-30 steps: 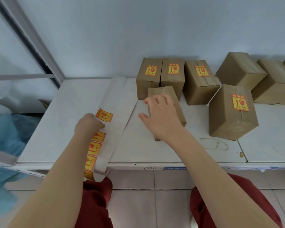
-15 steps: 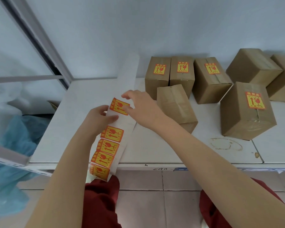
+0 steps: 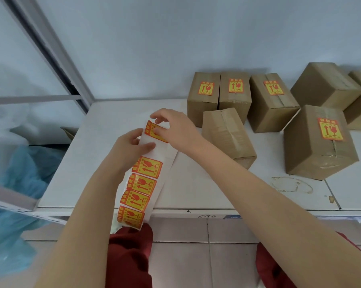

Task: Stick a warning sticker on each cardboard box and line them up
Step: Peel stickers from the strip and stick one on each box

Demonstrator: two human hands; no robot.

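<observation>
Holding the sticker strip (image 3: 143,181) above the white desk (image 3: 104,129), the left hand (image 3: 126,149) pinches its backing paper while the right hand (image 3: 176,129) grips the top sticker (image 3: 153,132) between thumb and fingers at the strip's upper end. Just right of the hands lies an unlabelled box (image 3: 227,136); behind it three labelled boxes (image 3: 234,94) stand in a row against the wall, a fourth labelled box (image 3: 319,142) stands nearer, and plain boxes (image 3: 325,86) sit far right.
</observation>
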